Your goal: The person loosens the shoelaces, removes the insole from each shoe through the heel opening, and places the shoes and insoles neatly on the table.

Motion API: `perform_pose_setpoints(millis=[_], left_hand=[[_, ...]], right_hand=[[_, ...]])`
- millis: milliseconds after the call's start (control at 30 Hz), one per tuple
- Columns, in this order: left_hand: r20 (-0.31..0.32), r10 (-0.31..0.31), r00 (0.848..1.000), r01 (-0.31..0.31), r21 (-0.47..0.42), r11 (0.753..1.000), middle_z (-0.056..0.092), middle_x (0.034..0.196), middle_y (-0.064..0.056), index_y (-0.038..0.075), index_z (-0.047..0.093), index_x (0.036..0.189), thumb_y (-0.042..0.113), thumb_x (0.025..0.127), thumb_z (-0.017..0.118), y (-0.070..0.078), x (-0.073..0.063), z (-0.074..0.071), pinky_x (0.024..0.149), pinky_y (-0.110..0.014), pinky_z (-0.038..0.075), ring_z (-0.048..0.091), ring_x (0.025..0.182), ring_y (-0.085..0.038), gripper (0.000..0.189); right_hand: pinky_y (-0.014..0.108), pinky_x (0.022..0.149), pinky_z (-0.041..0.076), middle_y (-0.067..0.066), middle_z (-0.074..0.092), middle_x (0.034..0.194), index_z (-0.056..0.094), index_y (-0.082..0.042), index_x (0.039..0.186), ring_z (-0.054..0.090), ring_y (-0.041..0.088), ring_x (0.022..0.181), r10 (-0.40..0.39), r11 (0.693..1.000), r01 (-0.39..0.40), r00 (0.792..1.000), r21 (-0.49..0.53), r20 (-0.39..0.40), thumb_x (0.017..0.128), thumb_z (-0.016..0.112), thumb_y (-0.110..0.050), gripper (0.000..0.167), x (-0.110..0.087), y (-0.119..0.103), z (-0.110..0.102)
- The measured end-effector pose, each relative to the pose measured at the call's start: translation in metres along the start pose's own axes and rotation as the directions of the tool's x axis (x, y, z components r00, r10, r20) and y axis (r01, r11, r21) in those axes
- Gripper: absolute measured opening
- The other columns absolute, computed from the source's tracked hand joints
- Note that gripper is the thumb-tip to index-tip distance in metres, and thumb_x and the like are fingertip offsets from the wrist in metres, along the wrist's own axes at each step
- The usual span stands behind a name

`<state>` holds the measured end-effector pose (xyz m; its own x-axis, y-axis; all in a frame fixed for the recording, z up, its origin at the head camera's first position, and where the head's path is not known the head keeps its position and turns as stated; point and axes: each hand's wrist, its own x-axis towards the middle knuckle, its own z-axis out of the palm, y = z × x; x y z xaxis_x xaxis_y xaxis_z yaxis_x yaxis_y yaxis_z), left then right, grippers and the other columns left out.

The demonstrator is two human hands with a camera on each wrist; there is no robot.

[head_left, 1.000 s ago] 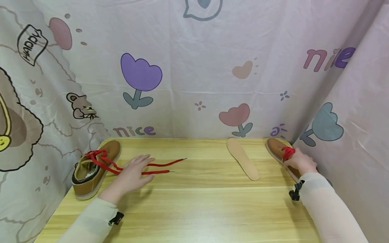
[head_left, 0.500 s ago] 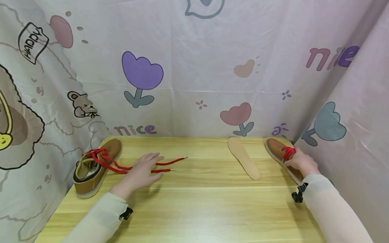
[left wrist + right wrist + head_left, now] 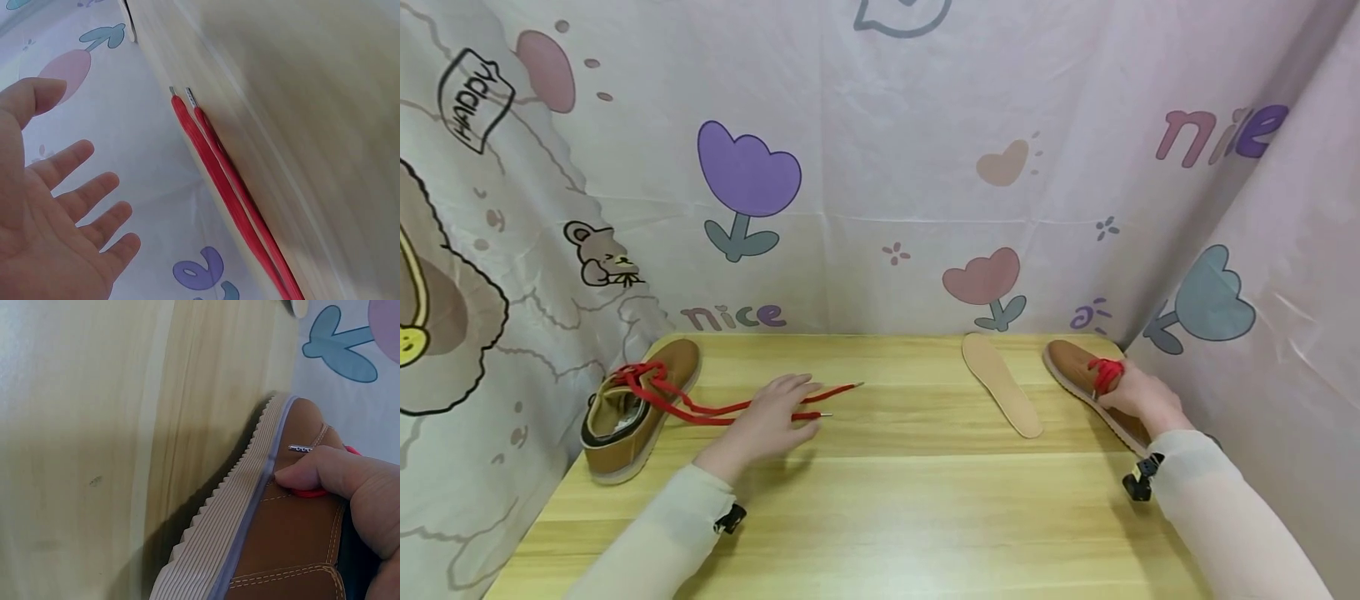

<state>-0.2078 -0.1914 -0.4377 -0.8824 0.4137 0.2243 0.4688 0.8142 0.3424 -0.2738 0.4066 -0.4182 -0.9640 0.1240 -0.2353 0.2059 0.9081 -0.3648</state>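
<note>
On the right, my right hand (image 3: 1144, 402) grips a brown lace-up shoe (image 3: 1070, 363) from above. Its thumb (image 3: 315, 470) presses the shoe's side below the red laces, while the other fingers are mostly hidden. A metal lace tip (image 3: 300, 449) sticks out beside the thumb. My left hand (image 3: 763, 425), fingers spread, hovers over two long red laces (image 3: 703, 412) and holds nothing. These laces run from a second brown shoe (image 3: 676, 365) at the left, their metal tips pointing right. In the left wrist view the laces (image 3: 220, 181) lie apart from the fingers.
A flat beige insole (image 3: 1002, 387) lies on the wooden table (image 3: 917, 517), left of the right-hand shoe. White curtains (image 3: 880, 150) printed with flowers and words close in the table at the back and both sides.
My left hand has moved to the right along the laces, staying spread. My right hand keeps its grip, and the shoe under it has shifted slightly left.
</note>
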Motion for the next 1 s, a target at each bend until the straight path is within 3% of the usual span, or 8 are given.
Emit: perform_pose_setpoints(millis=[533,1000], left_hand=[[0.087,-0.002,0.996,0.005,-0.036,0.999,0.039,0.157,-0.014,0.014,0.048,0.149,0.040,0.094,0.066,0.019,0.019,0.009,0.118,-0.059,0.021,0.030,0.145,-0.038,0.064],[0.126,0.006,0.992,-0.003,-0.028,1.000,0.037,0.159,-0.008,0.019,0.044,0.152,0.044,0.094,0.064,0.043,0.040,0.025,0.118,-0.057,0.022,0.030,0.146,-0.032,0.066]], right_hand=[[0.068,0.078,0.045,0.037,0.052,0.123,0.034,0.007,0.136,0.052,0.052,0.103,-0.073,0.996,0.071,0.997,-0.052,-0.020,0.076,0.083,-0.035,0.088,-0.018,-0.026,-0.002],[0.072,0.081,0.045,0.034,0.057,0.118,0.040,0.003,0.133,0.054,0.053,0.103,-0.154,0.983,0.149,0.987,-0.103,-0.038,0.074,0.084,-0.035,0.083,-0.029,-0.056,0.006]])
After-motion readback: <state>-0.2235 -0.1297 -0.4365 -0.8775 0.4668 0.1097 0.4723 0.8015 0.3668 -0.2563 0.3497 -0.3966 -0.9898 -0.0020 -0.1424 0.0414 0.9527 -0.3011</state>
